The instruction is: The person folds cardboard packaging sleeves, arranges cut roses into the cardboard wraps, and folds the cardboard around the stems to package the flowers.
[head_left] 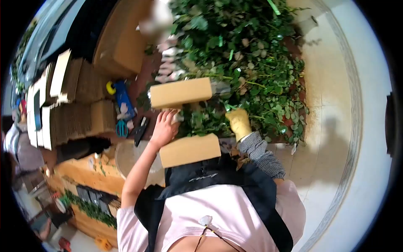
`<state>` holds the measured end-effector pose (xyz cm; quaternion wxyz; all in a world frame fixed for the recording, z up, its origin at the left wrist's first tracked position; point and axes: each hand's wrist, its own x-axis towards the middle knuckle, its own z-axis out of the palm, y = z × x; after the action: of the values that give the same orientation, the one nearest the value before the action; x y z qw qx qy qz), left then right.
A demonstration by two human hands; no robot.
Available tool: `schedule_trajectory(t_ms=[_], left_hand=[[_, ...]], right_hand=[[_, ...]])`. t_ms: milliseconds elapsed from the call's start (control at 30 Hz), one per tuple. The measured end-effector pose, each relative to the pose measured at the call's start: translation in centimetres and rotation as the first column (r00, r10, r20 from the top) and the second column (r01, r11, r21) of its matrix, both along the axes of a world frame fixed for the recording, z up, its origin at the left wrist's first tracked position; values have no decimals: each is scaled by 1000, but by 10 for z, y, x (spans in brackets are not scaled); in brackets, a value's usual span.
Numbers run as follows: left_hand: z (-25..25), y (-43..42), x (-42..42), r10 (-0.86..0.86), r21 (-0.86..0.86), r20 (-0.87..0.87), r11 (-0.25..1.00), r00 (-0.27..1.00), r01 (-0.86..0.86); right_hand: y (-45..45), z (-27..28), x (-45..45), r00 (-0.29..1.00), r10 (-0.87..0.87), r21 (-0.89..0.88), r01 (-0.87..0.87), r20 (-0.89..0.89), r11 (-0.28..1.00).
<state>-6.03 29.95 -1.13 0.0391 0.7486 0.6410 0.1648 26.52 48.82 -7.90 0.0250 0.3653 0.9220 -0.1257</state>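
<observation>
My bare left hand [165, 127] is at the left end of a leafy bunch [203, 119], its fingers stretched out just under the upper cardboard panel [181, 93]. A pale bloom [178, 116] shows beside the fingertips. On the other side, my right hand [238, 122], in a yellow glove, is closed around green stems at the right end of the bunch. The bunch lies between that upper panel and a lower cardboard panel [191, 151] close to my apron. Whether the two panels are joined underneath is hidden by the leaves.
A large heap of leafy stems [247, 54] covers the table beyond, with wrapped pale blooms [170, 63] along its left edge. To the left are teal scissors [122, 128], a black tool [142, 131], a blue tape dispenser [123, 98] and stacked cardboard [71, 122]. Another person [27, 147] is at far left.
</observation>
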Motion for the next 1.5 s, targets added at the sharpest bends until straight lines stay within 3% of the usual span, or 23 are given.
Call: schedule_trajectory(t_ms=[33, 100, 167, 233, 300, 367, 400, 433, 500, 533, 567, 633, 767, 833, 933, 1033, 1133, 1233, 1300, 1333, 1400, 1433, 1500], left_hand=[[0, 0, 0, 12, 29, -28, 1000, 1000, -11], [-30, -7, -4, 37, -204, 196, 979, 980, 4], [-25, -7, -2, 64, -194, 200, 981, 978, -24], [-25, -9, -2, 75, -217, 201, 976, 977, -30], [-22, -9, 0, 79, -195, 184, 980, 980, -42], [-26, -10, 0, 85, -193, 191, 980, 978, -47], [-25, -11, 0, 85, -214, 172, 976, 981, -47], [-33, -12, -2, 98, -265, 142, 963, 985, -58], [-25, -10, 2, 147, -305, 141, 947, 979, -98], [-20, -7, 3, 162, -349, 156, 932, 974, -99], [-19, -7, 4, 175, -354, 151, 929, 973, -112], [-20, -8, 4, 170, -350, 159, 931, 973, -105], [-14, -5, 5, 156, -321, 168, 942, 973, -95], [-16, -5, 4, 163, -325, 156, 940, 974, -105], [-15, -7, 7, 191, -323, 151, 937, 970, -134], [-18, -5, 5, 194, -311, 162, 941, 967, -137], [-21, -6, 4, 194, -313, 163, 940, 967, -136], [-24, -7, 2, 179, -289, 158, 949, 971, -128], [-24, -8, 2, 192, -299, 168, 945, 967, -135], [-28, -10, 2, 196, -291, 166, 946, 967, -142], [-23, -9, 3, 185, -250, 159, 958, 970, -141], [-25, -8, 2, 198, -241, 169, 958, 965, -154], [-31, -9, 1, 186, -260, 161, 955, 969, -140]], right_hand=[[-3, 0, 2, 999, -19, -23, 19, 39, 1000], [-1, 15, 4, 998, -4, -107, -4, -70, 994], [21, 52, -5, 967, 134, -342, -53, 219, 938], [51, 98, -15, 954, 135, -569, 44, 268, 821], [79, 162, -36, 991, 129, -628, -86, 23, 773], [106, 191, -64, 947, -143, -699, -104, -286, 707], [128, 192, -81, 898, -31, -470, -201, -439, 860], [144, 205, -102, 806, 34, -310, -266, -590, 913], [183, 214, -147, 677, 34, -174, -237, -736, 956], [198, 232, -165, 691, -22, -175, -152, -723, 973], [227, 230, -186, 617, 47, -19, -101, -785, 995], [281, 230, -217, 691, -33, 105, 157, -722, 982], [347, 158, -253, 897, -140, 399, 320, -419, 860], [313, 192, -253, 966, -234, 471, 256, -106, 844], [283, 203, -241, 962, -261, 435, 268, -77, 860], [264, 208, -225, 939, -228, 459, 326, -256, 826], [233, 223, -200, 866, 76, 576, 261, -495, 775], [241, 217, -164, 879, 77, 619, 267, -471, 739], [258, 217, -124, 787, 199, 654, 312, -584, 689], [281, 195, -104, 659, -9, 330, 388, -752, 861], [281, 196, -89, 795, 186, 699, 364, -578, 616], [266, 211, -91, 922, 51, 747, 278, -385, 604], [211, 240, -104, 926, 160, 650, 110, -342, 751]])
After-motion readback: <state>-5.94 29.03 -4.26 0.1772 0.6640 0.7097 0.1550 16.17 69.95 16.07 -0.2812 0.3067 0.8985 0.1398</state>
